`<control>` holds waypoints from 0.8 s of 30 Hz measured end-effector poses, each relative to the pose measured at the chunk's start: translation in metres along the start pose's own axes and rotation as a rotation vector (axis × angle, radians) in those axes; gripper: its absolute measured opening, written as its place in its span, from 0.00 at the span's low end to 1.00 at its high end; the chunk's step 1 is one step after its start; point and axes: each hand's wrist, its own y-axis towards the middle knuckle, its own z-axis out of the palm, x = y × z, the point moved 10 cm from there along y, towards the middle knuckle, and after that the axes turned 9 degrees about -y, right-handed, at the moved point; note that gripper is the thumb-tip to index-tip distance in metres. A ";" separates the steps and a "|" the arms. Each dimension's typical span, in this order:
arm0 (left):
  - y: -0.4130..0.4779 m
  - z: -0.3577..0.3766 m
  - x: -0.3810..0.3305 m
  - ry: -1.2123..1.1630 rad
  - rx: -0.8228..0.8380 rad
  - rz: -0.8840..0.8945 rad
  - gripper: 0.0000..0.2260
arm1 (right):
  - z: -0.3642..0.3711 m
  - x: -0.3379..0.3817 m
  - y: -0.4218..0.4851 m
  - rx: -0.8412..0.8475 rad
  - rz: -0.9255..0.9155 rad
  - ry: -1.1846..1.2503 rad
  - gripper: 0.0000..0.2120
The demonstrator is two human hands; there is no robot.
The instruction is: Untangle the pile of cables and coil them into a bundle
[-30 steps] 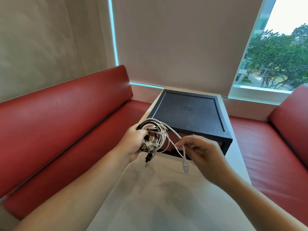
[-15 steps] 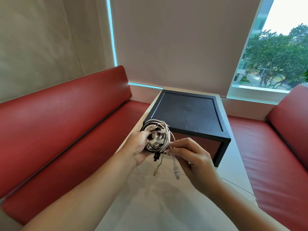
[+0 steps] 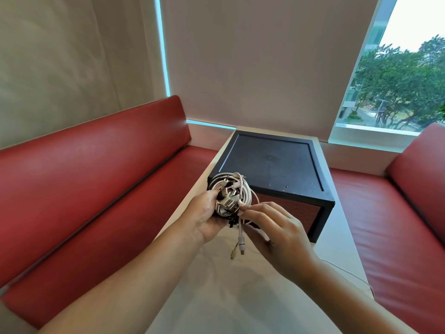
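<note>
Pinches a loose cord with right fingertips, right beside the coil. Grips that coil in the left hand, above the table. Lets the cord hang straight down, plug lowest. Looks set to wind it round.

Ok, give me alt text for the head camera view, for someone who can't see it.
A left hand grips a coiled bundle of white and black cables above a white table, while the right hand pinches a loose white cable, its plug dangling. A black box stands behind, between red benches.
</note>
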 end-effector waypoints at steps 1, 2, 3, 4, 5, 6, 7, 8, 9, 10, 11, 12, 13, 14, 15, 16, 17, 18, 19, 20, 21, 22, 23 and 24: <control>0.000 0.001 -0.001 -0.007 0.006 0.007 0.16 | 0.001 -0.001 -0.001 0.017 0.008 0.000 0.10; 0.000 0.001 -0.002 -0.013 0.011 0.010 0.17 | 0.003 -0.001 -0.001 0.039 0.012 -0.006 0.13; 0.002 0.001 -0.002 -0.022 0.015 0.010 0.19 | 0.004 -0.001 -0.002 0.061 0.005 -0.016 0.14; 0.002 0.001 -0.001 -0.023 0.018 0.007 0.19 | 0.005 0.000 -0.003 0.077 -0.012 -0.025 0.13; 0.003 0.001 -0.001 -0.025 0.021 0.004 0.18 | 0.006 0.001 -0.003 0.084 -0.033 -0.031 0.11; 0.003 0.000 0.000 -0.029 0.017 0.002 0.16 | 0.005 0.001 -0.002 0.085 -0.053 -0.036 0.10; 0.003 0.001 0.001 -0.033 0.014 -0.001 0.15 | 0.005 0.000 0.000 0.082 -0.065 -0.045 0.09; 0.002 0.001 0.002 -0.035 0.012 -0.001 0.15 | 0.005 -0.001 0.001 0.075 -0.067 -0.054 0.08; 0.002 0.001 0.003 -0.030 0.016 0.001 0.14 | 0.004 -0.003 0.003 0.064 -0.060 -0.060 0.08; 0.002 0.002 0.005 -0.016 0.015 0.004 0.13 | 0.003 -0.006 0.005 0.049 -0.051 -0.064 0.09; 0.002 0.002 0.006 -0.002 0.009 0.007 0.13 | 0.002 -0.007 0.008 0.036 -0.046 -0.070 0.09; 0.003 0.002 0.008 0.014 0.007 0.006 0.13 | 0.001 -0.007 0.011 0.025 -0.051 -0.081 0.10; 0.004 0.001 0.011 0.032 0.004 0.002 0.14 | 0.000 -0.006 0.013 0.018 -0.066 -0.101 0.11; 0.005 0.002 0.013 0.054 0.006 -0.003 0.14 | -0.001 -0.006 0.016 0.013 -0.090 -0.129 0.12; 0.005 0.002 0.015 0.073 0.009 -0.008 0.15 | -0.001 -0.004 0.017 0.013 -0.119 -0.161 0.13; 0.005 0.002 0.017 0.085 0.014 -0.009 0.15 | -0.001 -0.004 0.018 0.016 -0.147 -0.195 0.14; 0.003 0.004 0.018 0.088 0.024 -0.010 0.15 | 0.000 -0.004 0.018 0.020 -0.168 -0.226 0.15; 0.002 0.006 0.019 0.096 0.037 -0.010 0.14 | 0.000 -0.005 0.018 0.025 -0.179 -0.247 0.17; -0.001 0.009 0.021 0.107 0.054 -0.012 0.13 | 0.000 -0.007 0.018 0.036 -0.186 -0.258 0.20; -0.002 0.011 0.023 0.118 0.072 -0.017 0.12 | 0.000 -0.008 0.018 0.056 -0.203 -0.265 0.23; -0.003 0.012 0.025 0.126 0.093 -0.024 0.12 | 0.002 -0.007 0.018 0.087 -0.233 -0.275 0.24; -0.004 0.013 0.026 0.129 0.111 -0.030 0.14 | 0.004 -0.004 0.018 0.127 -0.274 -0.286 0.25; -0.005 0.013 0.027 0.135 0.122 -0.033 0.15 | 0.007 -0.001 0.018 0.170 -0.316 -0.295 0.26; -0.005 0.013 0.029 0.145 0.131 -0.040 0.16 | 0.010 0.001 0.018 0.211 -0.348 -0.303 0.26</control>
